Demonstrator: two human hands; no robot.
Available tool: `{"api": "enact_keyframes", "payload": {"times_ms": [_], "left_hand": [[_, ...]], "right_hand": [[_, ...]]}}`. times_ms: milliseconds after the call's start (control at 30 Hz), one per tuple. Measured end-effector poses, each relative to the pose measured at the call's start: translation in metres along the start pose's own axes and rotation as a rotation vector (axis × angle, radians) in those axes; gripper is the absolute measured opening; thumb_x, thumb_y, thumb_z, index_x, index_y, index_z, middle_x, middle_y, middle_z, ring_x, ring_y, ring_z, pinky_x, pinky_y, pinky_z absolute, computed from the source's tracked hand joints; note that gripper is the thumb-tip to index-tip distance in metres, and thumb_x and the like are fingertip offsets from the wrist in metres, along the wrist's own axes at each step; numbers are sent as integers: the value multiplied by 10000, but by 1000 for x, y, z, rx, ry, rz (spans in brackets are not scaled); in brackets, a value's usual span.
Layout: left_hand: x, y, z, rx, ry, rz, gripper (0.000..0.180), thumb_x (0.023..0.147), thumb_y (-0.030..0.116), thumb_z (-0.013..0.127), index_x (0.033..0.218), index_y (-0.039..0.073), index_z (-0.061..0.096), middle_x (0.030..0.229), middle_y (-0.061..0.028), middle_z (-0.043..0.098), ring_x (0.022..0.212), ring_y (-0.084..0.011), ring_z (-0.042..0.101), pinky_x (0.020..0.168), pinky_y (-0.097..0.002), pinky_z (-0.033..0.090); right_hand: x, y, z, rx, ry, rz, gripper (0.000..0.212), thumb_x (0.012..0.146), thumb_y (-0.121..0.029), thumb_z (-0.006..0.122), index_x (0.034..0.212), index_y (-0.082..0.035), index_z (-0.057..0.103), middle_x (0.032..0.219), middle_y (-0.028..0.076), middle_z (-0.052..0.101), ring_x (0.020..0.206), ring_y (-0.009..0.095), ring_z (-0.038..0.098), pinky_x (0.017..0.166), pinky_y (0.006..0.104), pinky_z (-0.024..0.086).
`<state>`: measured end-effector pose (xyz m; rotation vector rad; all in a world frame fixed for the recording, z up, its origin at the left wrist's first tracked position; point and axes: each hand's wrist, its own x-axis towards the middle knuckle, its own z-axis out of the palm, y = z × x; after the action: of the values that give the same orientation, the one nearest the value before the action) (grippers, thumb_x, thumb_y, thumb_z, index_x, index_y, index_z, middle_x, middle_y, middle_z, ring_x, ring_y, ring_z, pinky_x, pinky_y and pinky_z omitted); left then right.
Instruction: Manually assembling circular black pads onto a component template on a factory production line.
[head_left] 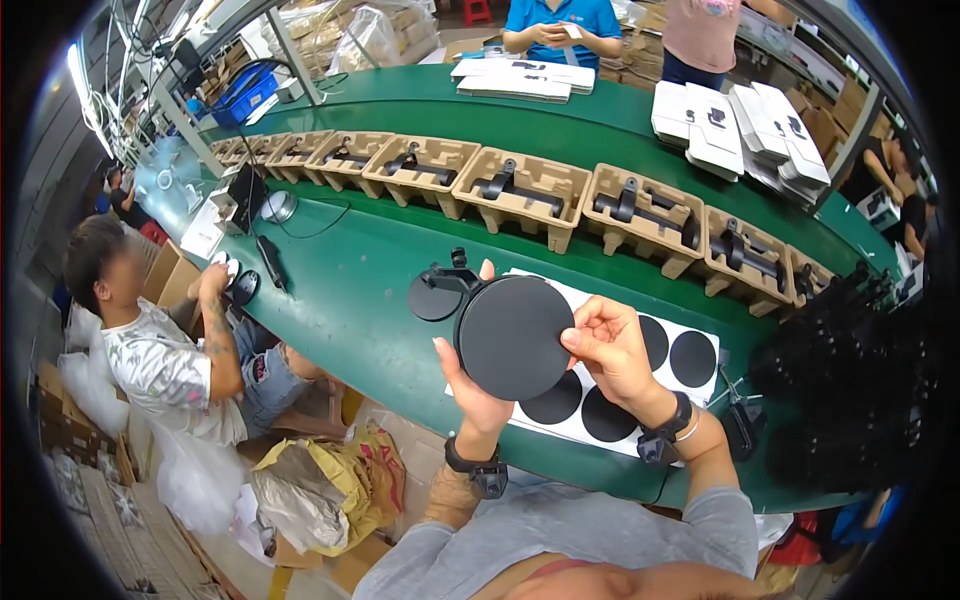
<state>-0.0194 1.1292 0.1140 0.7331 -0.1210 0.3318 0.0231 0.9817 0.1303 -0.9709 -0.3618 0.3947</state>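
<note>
My left hand [478, 398] holds a round black base [512, 335] from below and behind, its flat face turned up toward me. A black jointed bracket [458, 278] sticks out past the base's upper left. My right hand [617, 352] is closed, with thumb and fingertips pinched at the right rim of the base's flat black face. Whether that face is a separate pad is hard to tell. Under my hands lies a white sheet [570, 430] with several round black pads [692, 358]. Another black disc [430, 303] shows on the green table beside the bracket.
Cardboard-pulp trays [520, 190] with black parts line the belt beyond. A corded black screwdriver [270, 262] lies left. Dark stacked parts [840, 380] and a small black tool [742, 425] stand right. A seated co-worker [170, 340] works at left; white cartons [700, 130] lie across.
</note>
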Motion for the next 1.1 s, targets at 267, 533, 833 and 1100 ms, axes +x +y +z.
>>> {"api": "enact_keyframes", "payload": {"times_ms": [267,533,833,1100], "left_hand": [[-7,-8,8,4,0,-7,874,911,714,141,1524,90,131,1341,-247,471,1181,-385,526,1007,-473,428],[-11,-3,17,-72,-81,-18,925,870,741,235,1527,101,112,1355,-285,440,1209,-412,505,1011,-495,430],[-15,8,11,-22,-147,-46,964,750,504,497,1530,99,100,1352,-344,414,1196,-433,516,1015,-506,428],[-19,14,-4,71,-196,-39,967,727,465,503,1528,94,107,1342,-351,422,1206,-457,503,1026,-507,421]], "right_hand": [[-8,-2,-6,-15,18,-4,113,849,16,680,892,16,576,836,102,656,663,128,657,599,230,552],[-18,-6,4,-121,42,-30,124,845,29,660,855,0,540,773,73,618,646,115,636,575,230,543],[-25,-6,19,-220,82,-101,146,831,73,657,823,10,525,765,73,616,649,123,642,565,239,545],[-14,-4,23,-353,141,17,186,782,-4,764,723,30,590,713,98,667,603,114,640,551,236,538]]}}
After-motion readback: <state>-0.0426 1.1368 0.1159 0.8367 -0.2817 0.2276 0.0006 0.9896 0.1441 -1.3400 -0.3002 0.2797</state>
